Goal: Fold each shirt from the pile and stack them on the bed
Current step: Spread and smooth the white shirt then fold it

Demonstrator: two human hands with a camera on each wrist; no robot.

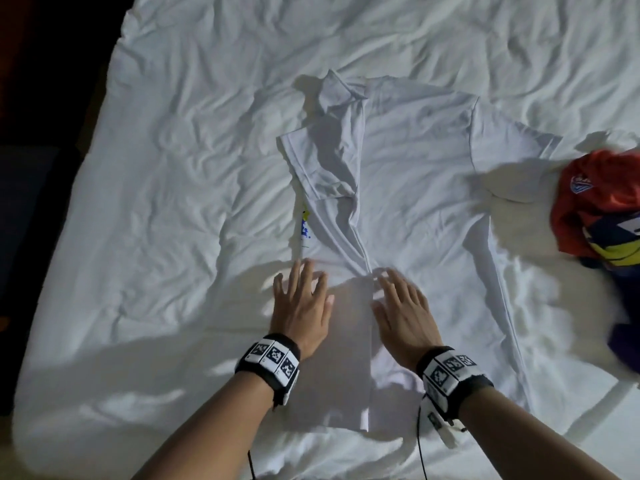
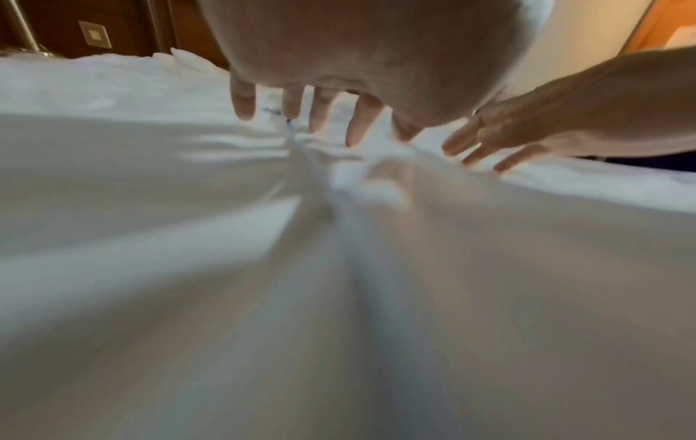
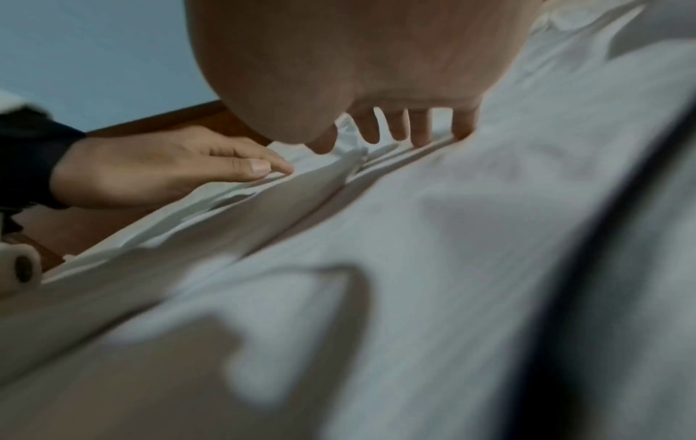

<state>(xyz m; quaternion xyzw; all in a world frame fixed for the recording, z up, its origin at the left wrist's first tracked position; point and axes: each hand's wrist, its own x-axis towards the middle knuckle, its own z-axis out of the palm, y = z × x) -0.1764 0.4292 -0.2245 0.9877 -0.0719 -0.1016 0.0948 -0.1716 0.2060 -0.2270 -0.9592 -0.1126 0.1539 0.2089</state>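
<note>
A white polo shirt point(image 1: 415, 174) lies spread on the white bed sheet point(image 1: 173, 168), collar at the far end. Its left side and sleeve are folded over onto the body; a small blue and yellow print point(image 1: 304, 226) shows at the fold's left edge. My left hand point(image 1: 301, 299) lies flat with spread fingers on the folded panel. My right hand point(image 1: 405, 306) lies flat just right of it, fingers spread, pressing the shirt near a bunched crease point(image 1: 367, 268). In the left wrist view my left hand's fingers point(image 2: 320, 110) are straight over the cloth point(image 2: 339, 268), with the right hand point(image 2: 527, 128) beside them.
A heap of shirts, orange-red point(image 1: 595, 188) on top with yellow and purple beneath, sits at the bed's right edge. The bed's left edge point(image 1: 69, 209) drops into dark floor. Wrinkled bare sheet stretches to the left and far side.
</note>
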